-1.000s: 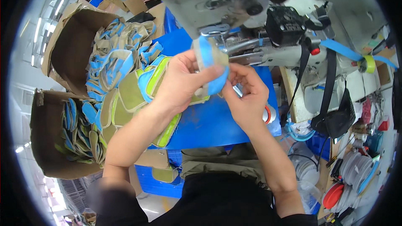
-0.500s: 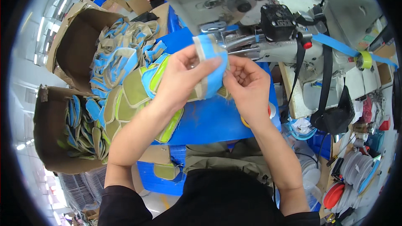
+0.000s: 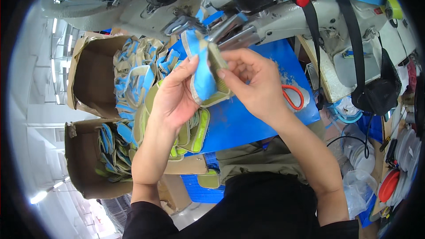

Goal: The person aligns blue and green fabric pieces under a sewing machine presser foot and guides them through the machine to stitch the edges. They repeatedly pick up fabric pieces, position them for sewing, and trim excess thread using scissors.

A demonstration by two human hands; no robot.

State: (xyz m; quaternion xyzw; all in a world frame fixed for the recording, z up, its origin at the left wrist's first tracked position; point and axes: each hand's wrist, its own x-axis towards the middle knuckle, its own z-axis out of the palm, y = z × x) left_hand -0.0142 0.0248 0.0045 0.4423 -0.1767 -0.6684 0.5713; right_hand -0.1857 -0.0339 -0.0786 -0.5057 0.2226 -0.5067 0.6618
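My left hand pinches a blue fabric band with beige edging between thumb and fingers. My right hand grips an olive mesh fabric panel at the band's right side, its fingers curled and thumb pressed on the edge. Band and panel touch; whether they are joined, I cannot tell. Both hands hold them above the blue tabletop, in front of the sewing machine's metal arm. Under my left forearm lie several olive and lime-green pads, partly covered.
A heap of blue-and-beige bands lies at the left beside an open cardboard box. A nearer box holds more pads. The sewing machine body spans the far side. A red loop handle lies right of my right hand.
The view has shifted, with the machine now looming closer at upper left. The band has turned in my hands, showing the olive panel. My right fingers now hold the panel's edge.
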